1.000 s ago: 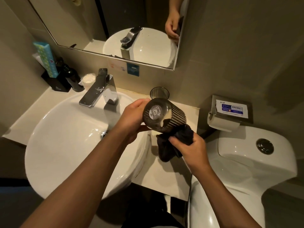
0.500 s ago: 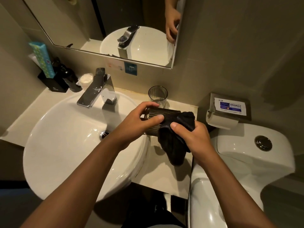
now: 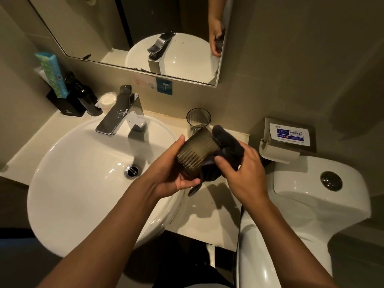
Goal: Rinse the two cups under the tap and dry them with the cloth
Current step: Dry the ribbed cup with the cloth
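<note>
Head view shows the ribbed cup (image 3: pixel 196 152), tilted over the counter's (image 3: pixel 207 217) middle, turned since 0.5 s ago in the clamped left hand (image 3: pixel 174 171), while the right hand (image 3: pixel 245 171) now pushes the gripped cloth (image 3: pixel 228 145) at its mouth, so drying proceeds; 1 other cup (image 3: pixel 198 121) waits at the back edge.

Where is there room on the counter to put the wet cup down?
Bare counter lies between the basin and the toilet, below the hands. The back strip is tighter: the second cup stands there. The far left corner is crowded with the black holder, bottle and wrapped soap.
</note>
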